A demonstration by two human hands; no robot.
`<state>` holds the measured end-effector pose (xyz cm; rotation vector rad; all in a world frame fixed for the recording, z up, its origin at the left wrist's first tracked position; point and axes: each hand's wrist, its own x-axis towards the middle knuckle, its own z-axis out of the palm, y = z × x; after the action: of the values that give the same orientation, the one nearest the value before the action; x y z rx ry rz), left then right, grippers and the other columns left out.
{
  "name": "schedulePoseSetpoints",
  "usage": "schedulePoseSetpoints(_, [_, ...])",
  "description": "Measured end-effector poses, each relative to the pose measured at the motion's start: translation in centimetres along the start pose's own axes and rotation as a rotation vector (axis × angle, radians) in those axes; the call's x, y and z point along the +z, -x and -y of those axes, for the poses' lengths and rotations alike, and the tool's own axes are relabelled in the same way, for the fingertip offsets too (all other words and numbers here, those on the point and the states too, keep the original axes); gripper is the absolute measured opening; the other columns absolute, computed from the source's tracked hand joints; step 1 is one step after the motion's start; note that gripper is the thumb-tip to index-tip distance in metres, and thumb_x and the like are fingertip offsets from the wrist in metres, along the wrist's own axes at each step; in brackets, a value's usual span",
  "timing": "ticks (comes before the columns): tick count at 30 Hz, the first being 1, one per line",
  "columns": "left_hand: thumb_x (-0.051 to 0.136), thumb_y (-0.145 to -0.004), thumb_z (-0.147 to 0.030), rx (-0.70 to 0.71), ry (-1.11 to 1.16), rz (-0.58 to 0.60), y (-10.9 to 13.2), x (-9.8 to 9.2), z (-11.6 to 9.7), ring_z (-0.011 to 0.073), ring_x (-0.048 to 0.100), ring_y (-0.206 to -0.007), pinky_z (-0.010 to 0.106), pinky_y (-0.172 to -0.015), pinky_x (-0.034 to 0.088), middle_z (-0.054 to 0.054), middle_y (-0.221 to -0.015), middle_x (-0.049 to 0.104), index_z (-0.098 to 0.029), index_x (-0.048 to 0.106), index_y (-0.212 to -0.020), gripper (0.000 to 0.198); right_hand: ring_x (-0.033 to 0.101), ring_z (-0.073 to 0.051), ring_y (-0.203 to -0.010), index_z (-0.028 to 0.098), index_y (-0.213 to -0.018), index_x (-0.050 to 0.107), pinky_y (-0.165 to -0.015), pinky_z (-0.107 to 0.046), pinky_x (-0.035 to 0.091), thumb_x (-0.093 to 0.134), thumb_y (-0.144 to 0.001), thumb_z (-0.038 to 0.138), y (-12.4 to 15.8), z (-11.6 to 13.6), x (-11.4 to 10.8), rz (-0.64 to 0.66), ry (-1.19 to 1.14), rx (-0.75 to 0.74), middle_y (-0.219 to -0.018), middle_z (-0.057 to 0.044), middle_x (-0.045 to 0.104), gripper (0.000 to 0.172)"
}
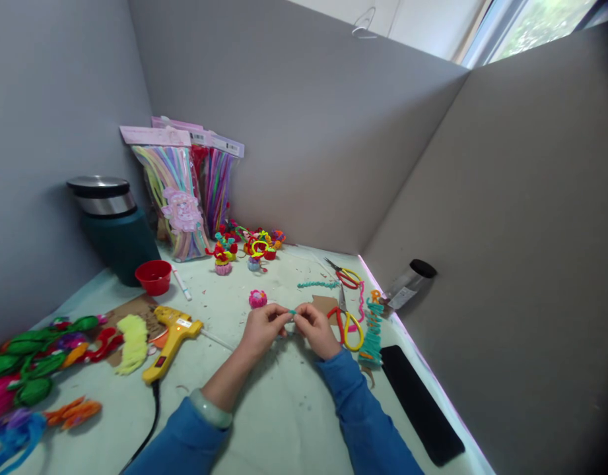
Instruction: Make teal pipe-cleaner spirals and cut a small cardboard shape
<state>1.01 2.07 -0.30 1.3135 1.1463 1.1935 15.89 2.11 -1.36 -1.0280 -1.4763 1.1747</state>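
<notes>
My left hand (265, 328) and my right hand (314, 328) meet fingertip to fingertip above the middle of the table. Between them they pinch a small teal piece of pipe cleaner (292, 313), mostly covered by the fingers. Just beyond my left hand sits a pink pipe-cleaner ball (257, 299) with an orange spot. Close to my right hand lie scissors (352, 328) with red and yellow handles and a scrap of brown cardboard (325, 305). A twisted teal pipe cleaner (317, 285) lies farther back.
A yellow glue gun (172, 340) with its cord lies left, near a red cup (154, 277) and a teal bottle (118, 237). Bags of pipe cleaners (175, 198) lean at the back. Second scissors (348, 278), coiled teal pipe cleaners (371, 333) and a black strip (422, 402) lie right.
</notes>
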Motion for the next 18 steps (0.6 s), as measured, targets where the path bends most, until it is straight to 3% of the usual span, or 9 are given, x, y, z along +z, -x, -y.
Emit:
schedulePoseSetpoints(4, [0.07,-0.06,-0.036,-0.18,0.22,0.002,-0.13,0.04,-0.16,0.0089,0.05,-0.037,0.02,-0.041,0.039,-0.002,-0.047,0.056,-0.013,0.059,-0.067,0.026,0.036,-0.007,-0.043,0.017,-0.074,0.053,-0.044,-0.02,0.028,0.058,-0.078,0.043,-0.15,-0.17,0.16,-0.013,-0.059,0.073,-0.05,0.006,0.047,0.026])
schedulePoseSetpoints(7, [0.07,-0.06,-0.037,-0.24,0.261,-0.022,-0.06,0.0,-0.37,0.0087,0.05,-0.037,0.02,-0.042,0.039,-0.003,-0.044,0.055,-0.012,0.059,-0.069,0.029,0.036,-0.007,-0.042,0.016,-0.076,0.056,-0.043,-0.02,0.029,0.053,-0.081,0.048,-0.2,-0.24,0.22,-0.027,-0.051,0.089,-0.049,0.005,0.048,0.032])
schedulePoseSetpoints(12, [0.071,-0.06,-0.038,-0.226,0.214,-0.003,0.01,0.07,-0.16,0.0088,0.05,-0.037,0.019,-0.041,0.037,-0.003,-0.045,0.056,-0.012,0.058,-0.068,0.03,0.037,-0.008,-0.044,0.017,-0.07,0.054,-0.044,-0.02,0.029,0.058,-0.077,0.047,-0.17,-0.26,0.43,-0.076,-0.005,0.079,-0.048,0.006,0.047,0.031])
schedulePoseSetpoints(18, [0.056,-0.072,-0.051,-0.232,0.149,0.049,-0.07,-0.05,0.26,0.0085,0.048,-0.035,0.018,-0.041,0.037,-0.001,-0.037,0.053,-0.013,0.055,-0.063,0.039,0.036,-0.008,-0.042,0.017,-0.067,0.054,-0.043,-0.02,0.028,0.06,-0.076,0.046,-0.3,-0.73,0.46,-0.102,0.006,0.1,-0.046,0.006,0.044,0.031])
